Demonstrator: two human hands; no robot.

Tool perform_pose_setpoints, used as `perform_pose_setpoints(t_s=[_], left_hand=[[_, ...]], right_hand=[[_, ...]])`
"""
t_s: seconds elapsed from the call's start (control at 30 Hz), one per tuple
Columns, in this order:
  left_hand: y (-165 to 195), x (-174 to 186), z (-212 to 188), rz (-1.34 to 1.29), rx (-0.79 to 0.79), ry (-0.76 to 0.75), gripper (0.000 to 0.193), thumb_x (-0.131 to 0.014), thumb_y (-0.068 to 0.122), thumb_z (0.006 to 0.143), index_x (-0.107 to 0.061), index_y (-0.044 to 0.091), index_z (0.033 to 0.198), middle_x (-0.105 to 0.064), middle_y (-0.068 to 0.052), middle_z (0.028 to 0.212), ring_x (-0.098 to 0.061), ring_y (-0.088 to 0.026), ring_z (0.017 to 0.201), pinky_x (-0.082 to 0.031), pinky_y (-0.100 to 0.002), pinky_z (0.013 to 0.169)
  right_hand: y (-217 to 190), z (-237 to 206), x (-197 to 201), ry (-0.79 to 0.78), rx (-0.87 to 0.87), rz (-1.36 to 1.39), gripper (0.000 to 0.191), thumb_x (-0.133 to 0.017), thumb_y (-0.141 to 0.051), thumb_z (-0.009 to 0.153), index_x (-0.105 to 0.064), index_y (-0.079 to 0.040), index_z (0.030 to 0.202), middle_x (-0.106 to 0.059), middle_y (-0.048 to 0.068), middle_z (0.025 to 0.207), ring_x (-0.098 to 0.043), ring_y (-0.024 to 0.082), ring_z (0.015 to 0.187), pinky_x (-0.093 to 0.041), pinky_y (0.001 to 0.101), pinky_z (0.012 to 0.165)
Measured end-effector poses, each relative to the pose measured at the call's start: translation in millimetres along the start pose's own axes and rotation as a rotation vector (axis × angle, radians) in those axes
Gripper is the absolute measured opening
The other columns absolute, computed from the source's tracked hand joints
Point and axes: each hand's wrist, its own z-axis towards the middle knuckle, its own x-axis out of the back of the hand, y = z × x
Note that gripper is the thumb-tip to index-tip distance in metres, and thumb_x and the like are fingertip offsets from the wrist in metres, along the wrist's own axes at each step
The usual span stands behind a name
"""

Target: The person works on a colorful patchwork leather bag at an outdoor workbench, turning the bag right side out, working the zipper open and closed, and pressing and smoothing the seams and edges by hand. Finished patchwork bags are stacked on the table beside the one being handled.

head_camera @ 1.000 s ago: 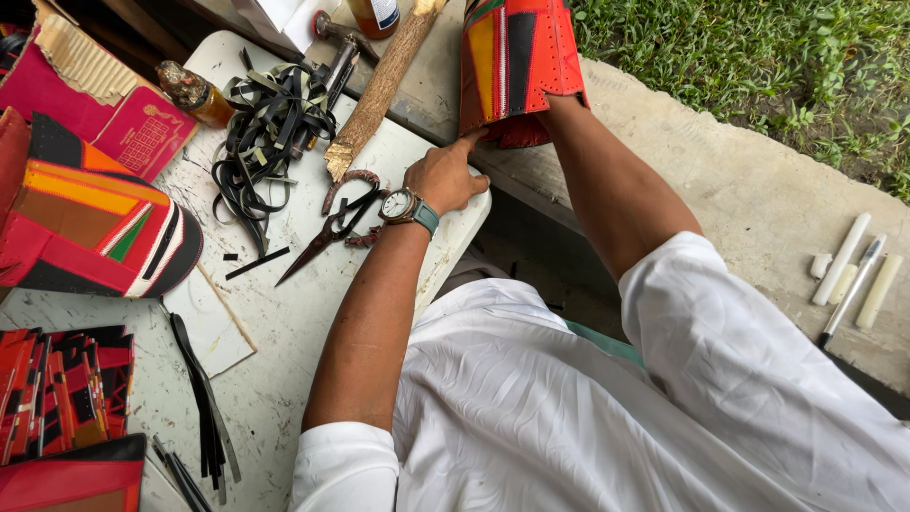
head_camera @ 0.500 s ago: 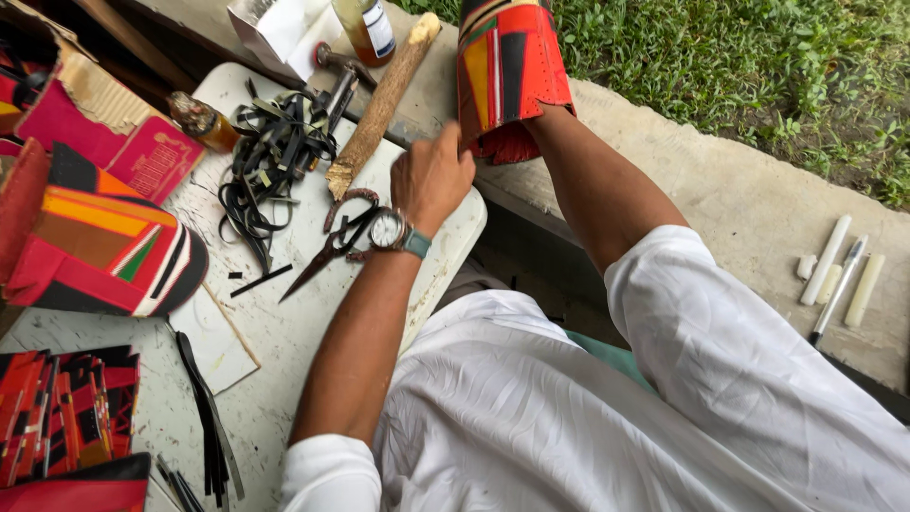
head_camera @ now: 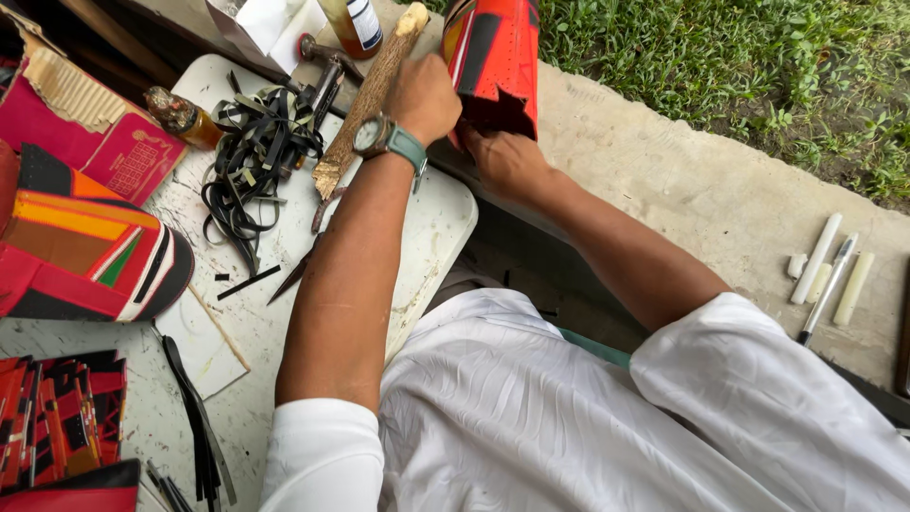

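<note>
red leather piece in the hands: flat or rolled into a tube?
Rolled. The red leather piece with black and orange stripes curves into a sleeve, right hand at its jagged open end, left hand against its side.

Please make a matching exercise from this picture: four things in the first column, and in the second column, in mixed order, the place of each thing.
Things
1. black strips
2. red leather piece
3. white sticks
4. wristwatch

Places
A. on the concrete ledge at the far right, beside the grass
B. around the left forearm, near the left hand
C. in a tangled pile on the white table, left of the wooden stick
D. held up at the top, with the right hand at its lower edge

Pairs: 1-C, 2-D, 3-A, 4-B
</note>
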Motion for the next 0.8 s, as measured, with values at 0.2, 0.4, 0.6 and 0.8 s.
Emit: perform_pose_setpoints(t_s=[0.2, 0.4, 0.6, 0.8], left_hand=[[-9, -2, -10, 0.008, 0.017, -0.002, 0.017, -0.059, 0.001, 0.079, -0.073, -0.006, 0.085, -0.069, -0.033, 0.092, -0.068, -0.051, 0.092, -0.056, -0.053, 0.085], [-9, -6, -11, -0.016, 0.079, -0.016, 0.016, -0.060, 0.002, 0.078, -0.073, -0.006, 0.084, -0.069, -0.034, 0.090, -0.068, -0.050, 0.091, -0.056, -0.052, 0.083], [-6, -2, -9, -0.179, 0.183, -0.131, 0.020, -0.054, 0.001, 0.084, -0.070, -0.011, 0.085, -0.072, -0.030, 0.077, -0.076, -0.037, 0.070, -0.062, -0.042, 0.076], [-14, -6, -15, -0.241, 0.252, -0.134, 0.022, -0.050, -0.002, 0.086, -0.070, -0.010, 0.090, -0.073, -0.028, 0.079, -0.077, -0.033, 0.063, -0.063, -0.039, 0.067]], right_hand=[[8, 24, -23, -0.018, -0.114, -0.140, 0.019, -0.056, -0.014, 0.090, -0.070, -0.006, 0.099, -0.074, 0.020, 0.090, -0.072, 0.036, 0.085, -0.057, 0.0482, 0.074], [4, 23, -27, -0.040, -0.152, -0.167, 0.028, -0.051, -0.014, 0.095, -0.067, -0.004, 0.116, -0.074, 0.021, 0.089, -0.072, 0.037, 0.083, -0.055, 0.0509, 0.079], [7, 21, -25, 0.113, -0.040, -0.168, 0.046, -0.049, -0.011, 0.090, -0.059, -0.006, 0.135, -0.072, 0.022, 0.090, -0.069, 0.038, 0.082, -0.052, 0.0506, 0.076], [11, 18, -28, 0.059, -0.051, -0.117, 0.046, -0.046, -0.010, 0.092, -0.059, -0.003, 0.136, -0.071, 0.024, 0.095, -0.067, 0.040, 0.084, -0.051, 0.0513, 0.077]])
